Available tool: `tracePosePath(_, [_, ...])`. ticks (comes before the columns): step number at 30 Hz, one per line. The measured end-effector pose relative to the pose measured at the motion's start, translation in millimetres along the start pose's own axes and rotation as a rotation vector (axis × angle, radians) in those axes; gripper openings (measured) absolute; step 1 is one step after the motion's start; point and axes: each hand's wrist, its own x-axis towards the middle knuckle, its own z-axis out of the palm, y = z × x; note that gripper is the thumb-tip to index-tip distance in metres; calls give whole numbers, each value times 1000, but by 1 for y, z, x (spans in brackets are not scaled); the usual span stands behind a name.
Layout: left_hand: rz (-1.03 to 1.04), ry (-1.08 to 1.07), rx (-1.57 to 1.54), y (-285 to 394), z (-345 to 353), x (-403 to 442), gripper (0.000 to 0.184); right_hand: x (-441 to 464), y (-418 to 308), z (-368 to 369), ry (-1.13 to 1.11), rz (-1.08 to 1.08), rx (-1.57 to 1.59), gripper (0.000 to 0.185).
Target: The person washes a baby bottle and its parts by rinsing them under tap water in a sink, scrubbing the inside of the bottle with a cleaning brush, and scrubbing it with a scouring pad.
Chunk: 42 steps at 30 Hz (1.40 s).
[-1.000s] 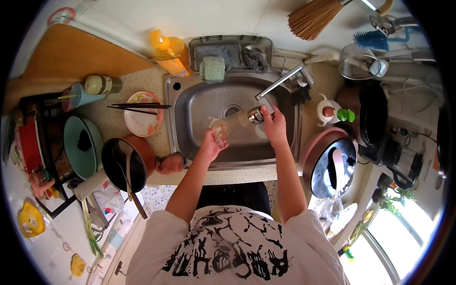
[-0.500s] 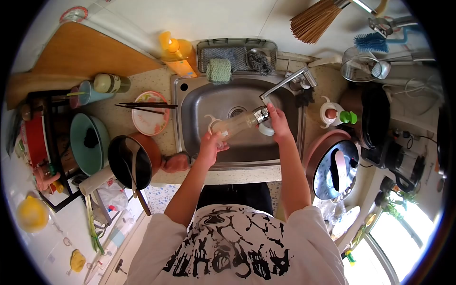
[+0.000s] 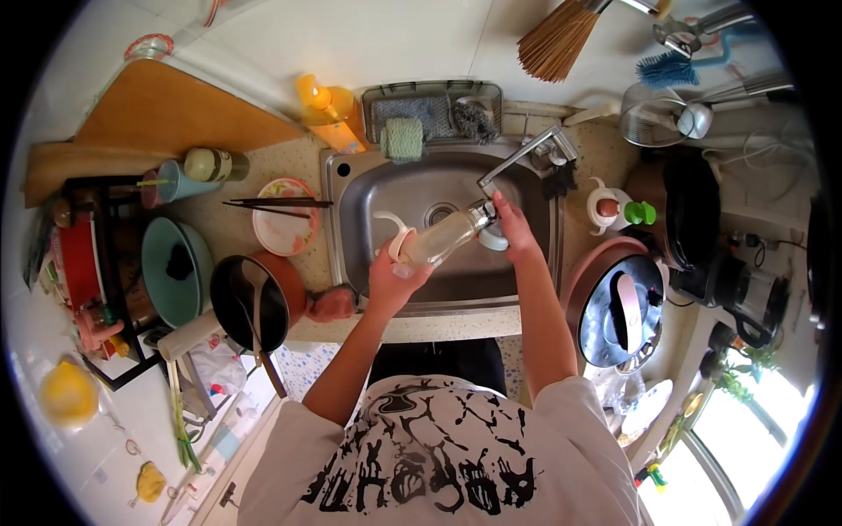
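Over the steel sink (image 3: 368,188), my left hand (image 3: 395,279) is wrapped round the lower part of a clear bottle (image 3: 443,238). A pale curved handle piece (image 3: 399,235) shows beside that hand. The bottle tilts up to the right, its mouth at the end of the faucet (image 3: 519,161). My right hand (image 3: 515,230) is at the faucet's end, close to the bottle mouth, with a round whitish lid (image 3: 493,238) under its fingers.
Left of the sink are a plate (image 3: 282,235) with chopsticks, a pot (image 3: 294,294) and a green basin (image 3: 202,254). A soap bottle (image 3: 333,114) and sponge rack (image 3: 431,90) stand behind. A lidded pot (image 3: 574,294) and a small cup (image 3: 603,195) are at right.
The bottle and my left hand have shifted slightly, and the bottle now tilts more steeply toward the faucet. The handle piece shows more clearly. The whole view has shifted slightly.
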Motion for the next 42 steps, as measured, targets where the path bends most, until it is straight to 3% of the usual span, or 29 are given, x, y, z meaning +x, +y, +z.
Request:
tracePosePath(3, [-69,-88,62,24,-6,-2,77,-1,-2,1,-17,5,0,56])
tracePosePath(6, [-18,-68,-37,1,-4,-4,75,2,0,-4,-20,16,-15,57])
tracePosePath(12, [265,-73,169,1,-10,-5,66,3,-1,-4,1,24,-3,58])
tracePosePath(18, [308,-179,377,9,-17,-5,79,-2,-5,0,-10,21,18,57])
tracePosePath(21, [130,-221,87,-7,-12,-6,82,-3,-6,1,-10,21,34,57])
tracePosePath(24, [-25,-109,-231,2,-2,-8,67,-2,-4,0,-39,26,51,57])
tracePosePath(27, [-455,-126,-485,4,-5,0,57,-2,-5,-1,-53,38,42,56])
tracePosePath(30, [-627,-41,-707,2,-3,1,46,-2,-3,3,-3,30,48,55])
tracePosePath(33, [-853,-31,-741,-7,0,8,46,-3,-4,4,13,24,45,54])
tracePosePath(42, [-1242,-160,-968,-22,0,14,61,1,2,-2,-40,-10,37,55])
